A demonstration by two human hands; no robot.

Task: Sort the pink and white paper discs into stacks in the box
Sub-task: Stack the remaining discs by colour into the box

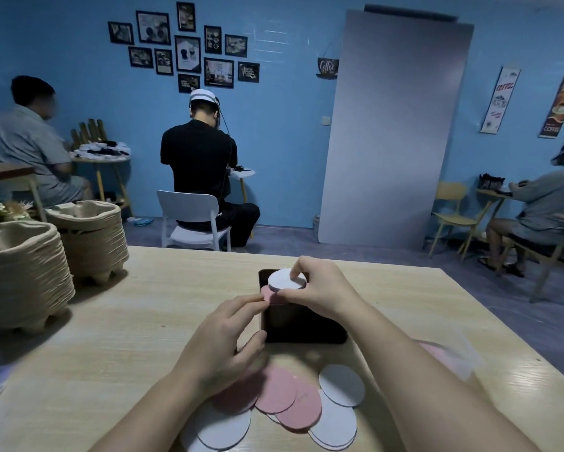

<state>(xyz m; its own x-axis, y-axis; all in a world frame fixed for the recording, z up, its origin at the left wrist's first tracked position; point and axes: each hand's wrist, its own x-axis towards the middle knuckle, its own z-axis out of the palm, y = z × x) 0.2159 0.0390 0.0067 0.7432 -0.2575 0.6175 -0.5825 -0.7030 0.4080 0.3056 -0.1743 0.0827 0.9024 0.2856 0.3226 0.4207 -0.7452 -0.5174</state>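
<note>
A black box [302,324] sits on the wooden table straight ahead of me. My right hand [323,288] pinches a stack of white discs [285,279] over the box's far end. Just below that stack, a pink disc [269,294] shows at the box's left edge, and the fingertips of my left hand [222,340] pinch its rim. Loose pink discs [287,399] and white discs [341,384] lie overlapping on the table near me, partly under my left wrist.
Two tall stacks of brown pulp trays [23,275] stand at the table's left. More pink discs in a clear wrapper [450,357] lie behind my right forearm. Three people sit at other tables farther back.
</note>
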